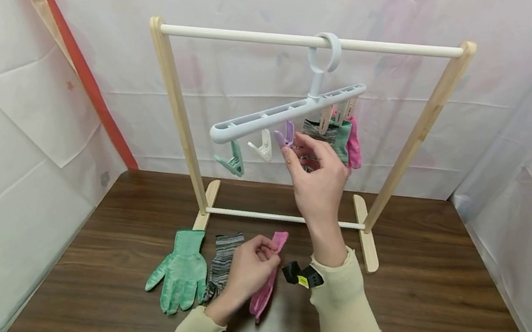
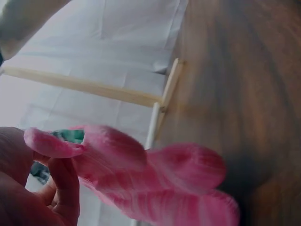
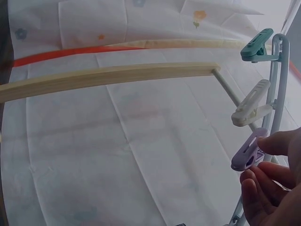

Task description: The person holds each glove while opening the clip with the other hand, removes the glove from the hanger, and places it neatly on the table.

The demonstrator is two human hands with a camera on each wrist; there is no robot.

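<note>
Closest to you, your left hand (image 1: pixel 248 267) has its fingers curled round the cuff end of a pink glove (image 1: pixel 266 285), pinching it so the rest of the glove hangs down toward the surface (image 1: pixel 432 314). In the left wrist view the glove's fingers (image 2: pixel 188 165) bulge out past your thumb, so that grip is firmly closed on it. Just left of that hand, a grey striped glove (image 1: pixel 223 262) lies flat on the surface, and left of that again a green glove (image 1: pixel 182 276), both in front of the wooden rack's (image 1: pixel 176 97) left foot

Further out, your right hand (image 1: pixel 318 184) is raised inside the rack, just under the pale blue clip hanger (image 1: pixel 281 112) that hangs by its ring from the rack's white top bar (image 1: pixel 246 36). Its thumb and fingertips are closed on the purple peg (image 1: pixel 286 134); the right wrist view shows the peg (image 3: pixel 248 153) pinched between them, though I can't tell whether the peg's mouth is pressed open. Left of the purple peg along the hanger there's a white peg (image 1: pixel 262 146), then a teal peg (image 1: pixel 232 161) at the hanger's near end. Right of your hand, toward the hanger's far end, gloves are already clipped up: a striped one (image 1: pixel 316 130), a green one (image 1: pixel 342 139) and a pink one (image 1: pixel 354 143)
</note>
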